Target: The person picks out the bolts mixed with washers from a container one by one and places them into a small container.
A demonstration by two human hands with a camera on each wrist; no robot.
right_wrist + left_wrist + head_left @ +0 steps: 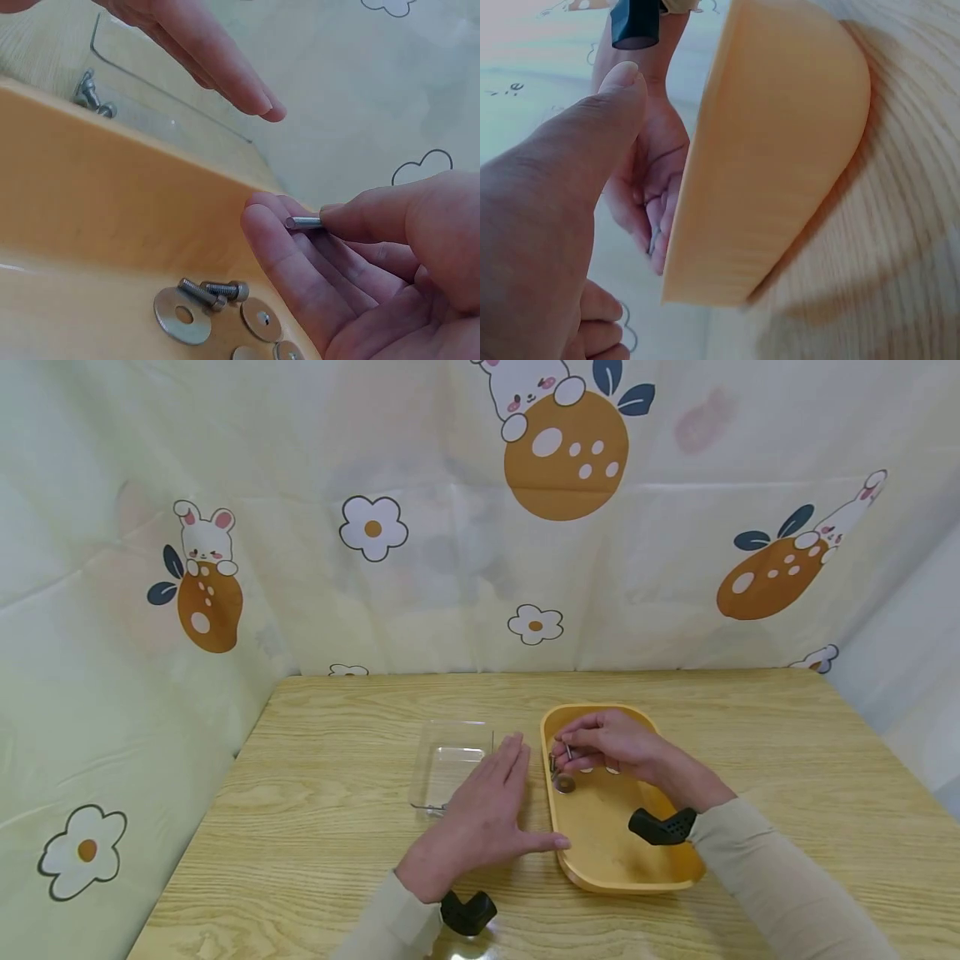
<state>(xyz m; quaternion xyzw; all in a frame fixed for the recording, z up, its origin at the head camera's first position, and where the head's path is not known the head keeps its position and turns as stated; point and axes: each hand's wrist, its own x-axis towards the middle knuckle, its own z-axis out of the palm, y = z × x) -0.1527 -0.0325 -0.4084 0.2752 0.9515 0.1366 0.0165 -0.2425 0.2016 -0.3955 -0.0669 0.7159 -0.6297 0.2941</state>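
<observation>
Only one small piece of writing seems to show. It stands on the printed cloth (450,577) behind the hands; in the left wrist view it lies up and to the left of the right hand's (654,161) grip, above the thumb of the left hand (540,195). The dark marks (508,89) end perhaps in "ie", but are too blurred to read surely.
</observation>
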